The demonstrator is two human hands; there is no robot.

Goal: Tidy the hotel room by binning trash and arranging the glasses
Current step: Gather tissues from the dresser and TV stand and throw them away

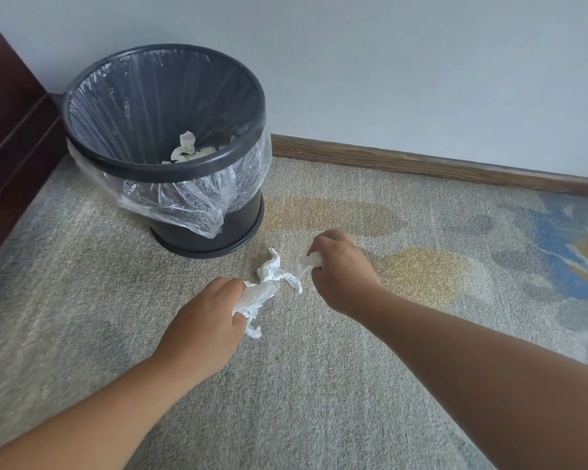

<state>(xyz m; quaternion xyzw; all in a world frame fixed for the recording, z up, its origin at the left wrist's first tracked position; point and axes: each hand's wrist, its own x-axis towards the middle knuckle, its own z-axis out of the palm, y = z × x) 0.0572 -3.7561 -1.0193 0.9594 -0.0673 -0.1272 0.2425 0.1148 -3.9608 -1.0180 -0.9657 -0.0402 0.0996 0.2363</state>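
A black round bin (82,154) with a clear plastic liner stands on the carpet by the wall, with crumpled white tissues (187,150) at its bottom. Just in front of the bin, my left hand (207,320) grips a crumpled white tissue (257,296) low over the carpet. A second twisted tissue (275,269) lies between my hands. My right hand (340,269) pinches a small white tissue scrap (311,259) to the right of that. No glasses are in view.
Dark wooden furniture (11,123) stands at the left beside the bin. A wooden skirting board (421,164) runs along the pale wall behind. The grey carpet (286,385) with yellow and blue patches stretches to the right and toward me.
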